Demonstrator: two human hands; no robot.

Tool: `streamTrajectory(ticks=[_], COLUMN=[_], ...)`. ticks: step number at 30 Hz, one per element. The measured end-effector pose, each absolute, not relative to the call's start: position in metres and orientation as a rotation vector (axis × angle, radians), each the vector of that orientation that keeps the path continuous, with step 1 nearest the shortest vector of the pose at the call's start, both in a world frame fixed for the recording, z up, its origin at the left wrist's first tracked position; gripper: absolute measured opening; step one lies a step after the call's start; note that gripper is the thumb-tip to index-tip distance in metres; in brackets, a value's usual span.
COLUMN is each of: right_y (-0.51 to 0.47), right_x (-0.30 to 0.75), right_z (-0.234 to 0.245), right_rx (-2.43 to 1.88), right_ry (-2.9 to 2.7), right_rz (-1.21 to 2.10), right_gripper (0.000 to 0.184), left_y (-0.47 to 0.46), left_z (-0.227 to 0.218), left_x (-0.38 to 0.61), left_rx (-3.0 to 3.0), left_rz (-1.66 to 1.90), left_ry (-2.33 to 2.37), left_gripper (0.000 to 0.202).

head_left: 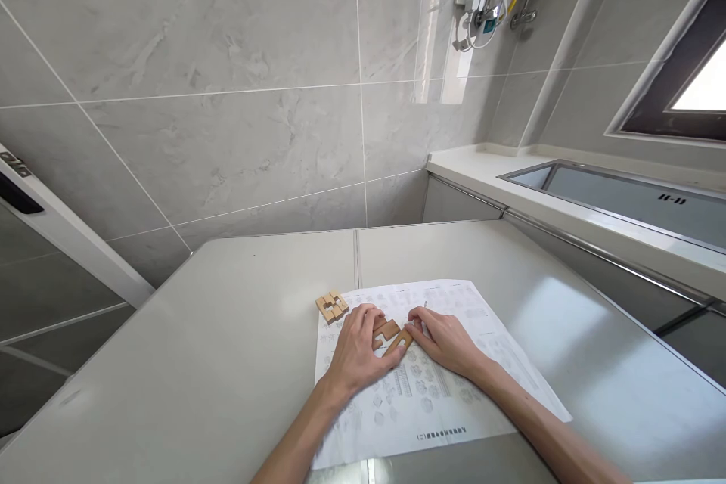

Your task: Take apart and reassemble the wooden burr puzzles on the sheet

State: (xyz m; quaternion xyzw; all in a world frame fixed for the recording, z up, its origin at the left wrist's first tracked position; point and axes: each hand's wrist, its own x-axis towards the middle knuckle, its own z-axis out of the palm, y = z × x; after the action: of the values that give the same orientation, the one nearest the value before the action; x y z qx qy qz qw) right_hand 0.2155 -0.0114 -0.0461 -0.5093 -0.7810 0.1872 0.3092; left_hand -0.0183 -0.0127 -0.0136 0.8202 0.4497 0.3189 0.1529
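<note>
From here I count 2 hands over 1 printed sheet (482, 401), its small figures too fine for me to make out and partly hidden under the forearms. The left hand (358, 348) curls partway closed around some wooden pieces (390, 328), its fingers covering too much for me to count them; the right hand (448, 340) has its fingertips drawn together at their edge, though I cannot tell whether they grip. Just beyond the left hand, 1 wooden cluster (324, 310) sits at the sheet's far left corner.
</note>
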Motion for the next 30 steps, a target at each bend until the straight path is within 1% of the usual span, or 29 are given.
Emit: streamTrajectory(ticks=[3,8,15,19,23,27,30], right_y=[-0.015,-0.018,-0.02,-0.021,-0.021,-0.019,-0.018], right_x=[0.212,0.21,0.21,0.21,0.21,0.21,0.211], right_z=[-0.042,-0.038,-0.034,-0.032,-0.033,-0.035,-0.036], right_rx=[-1.256,-1.253,-1.263,-1.256,-1.283,-1.294,-1.296], right_ry=[-2.049,-2.064,-2.096,-2.097,-2.076,-2.051,-2.054], right_rz=[0.567,0.651,0.681,0.7,0.713,0.712,0.712], right_gripper=[0.012,0.014,0.025,0.028,0.023,0.019,0.018], left_y=[-0.012,-0.012,-0.01,-0.008,-0.007,-0.007,-0.007], left_z=[-0.015,-0.016,-0.01,-0.005,-0.001,0.002,0.001], left_x=[-0.02,-0.02,-0.023,-0.029,-0.034,-0.036,-0.037], left_rx=[2.357,2.407,2.493,2.559,2.619,2.622,2.593], left_rz=[0.918,0.899,0.8,0.724,0.656,0.615,0.616], left_ry=[1.257,1.187,1.088,1.052,1.056,1.097,1.141], left_gripper=[0.042,0.056,0.048,0.051,0.056,0.048,0.046])
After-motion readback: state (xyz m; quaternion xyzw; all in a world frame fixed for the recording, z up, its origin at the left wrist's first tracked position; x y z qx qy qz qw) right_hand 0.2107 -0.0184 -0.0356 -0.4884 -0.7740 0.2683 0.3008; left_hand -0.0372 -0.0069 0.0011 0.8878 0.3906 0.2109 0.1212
